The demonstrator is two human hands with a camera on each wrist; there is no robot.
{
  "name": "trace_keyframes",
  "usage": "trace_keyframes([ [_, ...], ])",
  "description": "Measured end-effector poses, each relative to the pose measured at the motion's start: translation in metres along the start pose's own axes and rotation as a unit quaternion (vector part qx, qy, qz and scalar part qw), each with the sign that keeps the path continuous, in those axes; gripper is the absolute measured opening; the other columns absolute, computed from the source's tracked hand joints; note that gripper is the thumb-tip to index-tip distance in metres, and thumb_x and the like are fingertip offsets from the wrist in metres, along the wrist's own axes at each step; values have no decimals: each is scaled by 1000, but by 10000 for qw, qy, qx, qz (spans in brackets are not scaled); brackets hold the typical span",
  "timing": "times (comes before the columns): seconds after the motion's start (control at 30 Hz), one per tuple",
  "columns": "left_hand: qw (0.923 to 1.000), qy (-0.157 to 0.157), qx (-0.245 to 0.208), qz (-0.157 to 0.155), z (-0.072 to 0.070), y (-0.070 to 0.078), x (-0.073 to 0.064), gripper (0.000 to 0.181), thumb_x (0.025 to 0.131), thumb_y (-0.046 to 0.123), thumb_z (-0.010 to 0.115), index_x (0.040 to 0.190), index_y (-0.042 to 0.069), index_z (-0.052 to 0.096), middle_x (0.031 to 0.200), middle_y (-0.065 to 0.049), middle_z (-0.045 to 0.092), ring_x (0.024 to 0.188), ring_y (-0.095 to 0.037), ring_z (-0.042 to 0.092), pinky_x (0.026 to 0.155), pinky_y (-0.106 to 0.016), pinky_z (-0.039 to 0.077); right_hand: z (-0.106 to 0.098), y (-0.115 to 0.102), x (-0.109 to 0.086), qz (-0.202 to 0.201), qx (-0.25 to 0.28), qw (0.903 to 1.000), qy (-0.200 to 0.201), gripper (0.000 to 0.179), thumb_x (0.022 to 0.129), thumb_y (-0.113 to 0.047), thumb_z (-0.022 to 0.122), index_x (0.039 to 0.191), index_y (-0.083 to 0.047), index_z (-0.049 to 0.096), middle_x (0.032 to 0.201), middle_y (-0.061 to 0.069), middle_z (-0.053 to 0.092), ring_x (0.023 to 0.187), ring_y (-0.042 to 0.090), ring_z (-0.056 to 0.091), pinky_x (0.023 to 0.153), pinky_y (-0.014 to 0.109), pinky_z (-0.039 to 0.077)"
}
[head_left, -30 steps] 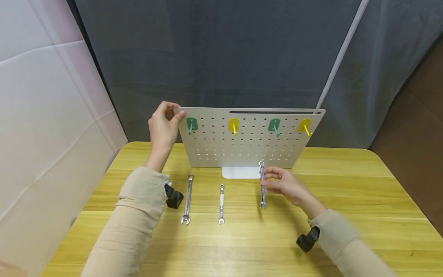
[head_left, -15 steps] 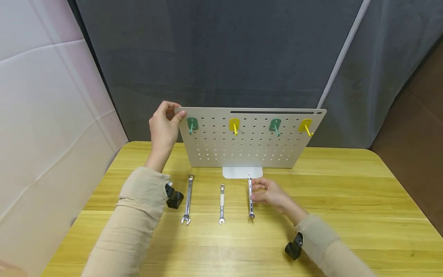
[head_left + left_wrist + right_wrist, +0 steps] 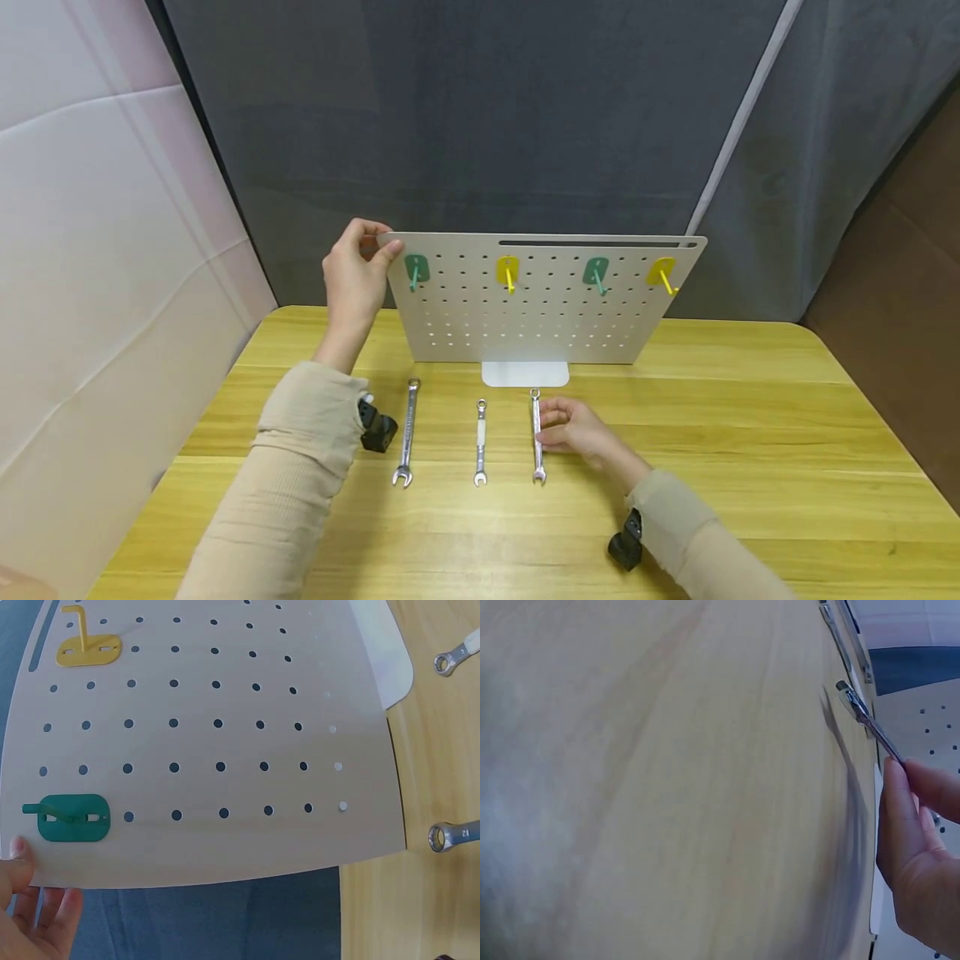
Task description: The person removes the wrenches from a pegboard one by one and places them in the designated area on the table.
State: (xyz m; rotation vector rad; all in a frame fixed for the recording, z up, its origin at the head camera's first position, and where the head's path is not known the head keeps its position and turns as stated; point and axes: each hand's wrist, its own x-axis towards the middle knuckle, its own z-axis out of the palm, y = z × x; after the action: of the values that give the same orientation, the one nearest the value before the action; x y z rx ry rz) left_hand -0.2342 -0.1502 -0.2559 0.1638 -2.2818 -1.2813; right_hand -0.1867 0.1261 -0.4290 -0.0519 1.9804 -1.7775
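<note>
My left hand [image 3: 354, 273] grips the upper left corner of a white pegboard [image 3: 457, 321], thumb on the front and fingers behind it. Two green and two yellow hooks run along the board's top, among them a green hook [image 3: 73, 817] close to that hand. My right hand [image 3: 581, 429] pinches a combination wrench [image 3: 537, 442] between thumb and fingers. In the right wrist view this wrench [image 3: 866, 716] is held above the table, its shadow beside it. To its left lie a small wrench [image 3: 480, 446] with a white label and a longer wrench [image 3: 407, 433].
The board stands upright on a white foot plate [image 3: 525, 374] on the wooden table [image 3: 765, 433]. A dark grey curtain [image 3: 480, 117] hangs behind, and a pale cloth wall [image 3: 112, 275] rises at the left.
My right hand has carried the wrench left and toward me, from in front of the foot plate down beside the small wrench. My left hand has stayed at the board's corner.
</note>
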Motion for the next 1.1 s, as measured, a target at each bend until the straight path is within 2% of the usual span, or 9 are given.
trace_keyframes([
  [0.53, 10000, 13, -3, 56, 0, -2, 0, 26, 89, 19, 64, 109, 3, 61, 111, -17, 68, 98, -30, 63, 84, -38, 52, 12, 2, 3, 201, -356, 9968, 690, 39, 79, 17, 60, 117, 14, 50, 89, 7, 54, 73, 15, 59, 73, 29, 61],
  [0.77, 10000, -13, -23, 55, 0, -1, 0, 26, 89, 20, 64, 109, 3, 60, 112, -17, 68, 100, -29, 62, 86, -40, 53, 16, 1, 4, 234, -836, 9917, 948, 36, 79, 15, 63, 115, 11, 56, 88, 9, 57, 74, 14, 60, 73, 30, 61],
  [1.1, 10000, -15, -11, 41, 0, -1, -1, 27, 90, 19, 63, 110, 3, 60, 111, -17, 67, 98, -29, 61, 84, -38, 52, 27, -2, 4, 160, -1236, 9823, 1395, 31, 75, 17, 64, 105, 9, 60, 85, 13, 58, 68, 15, 59, 66, 28, 61],
])
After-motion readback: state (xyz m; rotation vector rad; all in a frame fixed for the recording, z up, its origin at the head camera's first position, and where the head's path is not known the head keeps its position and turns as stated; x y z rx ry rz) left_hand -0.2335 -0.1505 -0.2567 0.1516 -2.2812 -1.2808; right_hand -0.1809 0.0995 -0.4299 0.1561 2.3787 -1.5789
